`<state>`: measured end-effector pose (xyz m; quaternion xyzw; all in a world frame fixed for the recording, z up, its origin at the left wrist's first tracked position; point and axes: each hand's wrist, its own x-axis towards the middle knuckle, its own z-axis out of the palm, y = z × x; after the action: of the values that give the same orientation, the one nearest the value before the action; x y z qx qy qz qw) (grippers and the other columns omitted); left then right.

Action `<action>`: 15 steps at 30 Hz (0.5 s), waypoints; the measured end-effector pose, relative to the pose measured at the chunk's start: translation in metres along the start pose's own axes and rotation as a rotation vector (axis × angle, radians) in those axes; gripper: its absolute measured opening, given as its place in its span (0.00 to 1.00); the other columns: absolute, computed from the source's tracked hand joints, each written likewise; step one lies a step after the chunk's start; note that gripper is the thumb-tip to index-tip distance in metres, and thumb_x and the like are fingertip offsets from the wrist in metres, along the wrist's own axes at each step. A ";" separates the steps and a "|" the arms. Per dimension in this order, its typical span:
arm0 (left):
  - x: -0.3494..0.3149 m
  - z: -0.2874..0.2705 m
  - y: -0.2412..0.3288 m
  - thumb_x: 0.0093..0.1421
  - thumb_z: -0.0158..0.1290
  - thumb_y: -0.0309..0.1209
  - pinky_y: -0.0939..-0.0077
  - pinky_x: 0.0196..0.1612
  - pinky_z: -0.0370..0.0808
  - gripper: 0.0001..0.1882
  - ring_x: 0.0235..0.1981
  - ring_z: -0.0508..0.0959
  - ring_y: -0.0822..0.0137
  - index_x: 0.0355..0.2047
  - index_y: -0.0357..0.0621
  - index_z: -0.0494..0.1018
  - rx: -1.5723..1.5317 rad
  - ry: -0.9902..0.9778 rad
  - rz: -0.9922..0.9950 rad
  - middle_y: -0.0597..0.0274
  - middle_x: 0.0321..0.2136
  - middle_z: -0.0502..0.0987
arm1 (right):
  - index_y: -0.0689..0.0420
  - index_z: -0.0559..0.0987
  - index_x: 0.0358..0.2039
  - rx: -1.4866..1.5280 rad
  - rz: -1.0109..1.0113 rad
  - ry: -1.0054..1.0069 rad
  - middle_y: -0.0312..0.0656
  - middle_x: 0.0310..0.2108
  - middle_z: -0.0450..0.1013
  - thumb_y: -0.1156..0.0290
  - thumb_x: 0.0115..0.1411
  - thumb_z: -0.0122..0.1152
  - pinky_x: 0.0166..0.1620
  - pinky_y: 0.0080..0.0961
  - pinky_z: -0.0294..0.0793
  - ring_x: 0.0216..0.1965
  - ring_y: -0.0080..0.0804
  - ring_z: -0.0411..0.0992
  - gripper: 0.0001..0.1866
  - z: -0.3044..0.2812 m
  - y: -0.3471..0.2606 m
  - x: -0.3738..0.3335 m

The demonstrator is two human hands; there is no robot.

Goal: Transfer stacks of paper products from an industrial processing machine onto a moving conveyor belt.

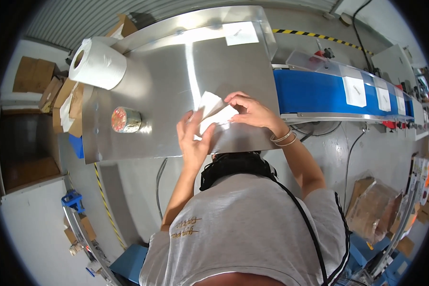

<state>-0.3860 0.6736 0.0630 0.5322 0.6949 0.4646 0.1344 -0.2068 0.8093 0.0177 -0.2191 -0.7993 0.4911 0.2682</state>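
Observation:
In front of me, just above the metal table, both hands are on a white folded, paper-like piece. My left hand has its fingers curled around the piece's left side, the thumb near its lower edge. On the opposite side, my right hand pinches the upper right corner between thumb and fingers. Another white flap stands up behind the part in front; whether it belongs to the same piece I cannot tell. To the left of my hands sits a small shiny round roll with a reddish patterned end.
A big white roll lies at the table's left corner. One flat white packet rests by the far edge. On the right, a blue conveyor belt carries several white packets past clear guards. Cardboard boxes stand at the left.

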 end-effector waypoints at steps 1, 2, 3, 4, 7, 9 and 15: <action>0.001 -0.001 -0.002 0.52 0.62 0.31 0.63 0.48 0.70 0.21 0.44 0.72 0.51 0.48 0.46 0.76 0.029 0.026 -0.053 0.47 0.46 0.71 | 0.58 0.69 0.52 0.169 0.247 0.007 0.33 0.39 0.70 0.70 0.56 0.65 0.40 0.18 0.70 0.37 0.19 0.67 0.24 -0.008 -0.007 -0.005; 0.004 -0.003 -0.004 0.53 0.62 0.31 0.63 0.47 0.71 0.21 0.44 0.72 0.52 0.48 0.44 0.75 0.054 0.049 -0.101 0.47 0.44 0.72 | 0.59 0.69 0.52 0.339 0.493 0.020 0.32 0.37 0.70 0.69 0.59 0.63 0.39 0.16 0.69 0.37 0.18 0.67 0.22 -0.019 -0.014 -0.014; 0.006 -0.002 -0.007 0.54 0.60 0.30 0.64 0.44 0.71 0.16 0.42 0.73 0.54 0.44 0.41 0.75 0.095 0.089 -0.086 0.51 0.39 0.75 | 0.60 0.70 0.49 0.275 0.480 0.121 0.30 0.34 0.69 0.66 0.62 0.59 0.36 0.14 0.68 0.34 0.16 0.66 0.18 -0.027 0.019 -0.025; 0.007 -0.002 -0.011 0.54 0.60 0.30 0.64 0.44 0.71 0.16 0.42 0.73 0.54 0.44 0.41 0.75 0.089 0.076 -0.080 0.51 0.39 0.75 | 0.60 0.71 0.47 0.327 0.407 0.253 0.30 0.34 0.70 0.66 0.62 0.59 0.35 0.15 0.68 0.33 0.16 0.66 0.16 -0.042 0.033 -0.038; 0.005 -0.001 -0.005 0.55 0.55 0.22 0.65 0.44 0.72 0.12 0.39 0.75 0.55 0.40 0.41 0.76 0.205 0.011 -0.119 0.57 0.36 0.77 | 0.59 0.74 0.42 0.084 0.547 0.618 0.31 0.33 0.71 0.64 0.62 0.60 0.32 0.18 0.68 0.31 0.17 0.66 0.14 -0.115 0.079 -0.084; 0.004 0.004 0.004 0.54 0.55 0.21 0.65 0.44 0.73 0.12 0.39 0.75 0.55 0.40 0.41 0.76 0.192 -0.031 -0.061 0.56 0.37 0.77 | 0.59 0.76 0.38 -0.199 0.617 0.850 0.36 0.28 0.73 0.58 0.58 0.63 0.33 0.24 0.71 0.28 0.23 0.69 0.17 -0.173 0.127 -0.121; 0.002 0.024 0.025 0.54 0.55 0.20 0.66 0.41 0.75 0.11 0.39 0.77 0.55 0.39 0.42 0.77 0.075 -0.169 0.059 0.55 0.37 0.79 | 0.59 0.75 0.46 -1.128 0.770 0.863 0.50 0.40 0.76 0.54 0.49 0.70 0.42 0.38 0.74 0.39 0.52 0.74 0.29 -0.240 0.100 -0.156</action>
<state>-0.3554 0.6875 0.0702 0.5944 0.6818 0.3956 0.1588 0.0751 0.9162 -0.0161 -0.7516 -0.6213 -0.0563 0.2143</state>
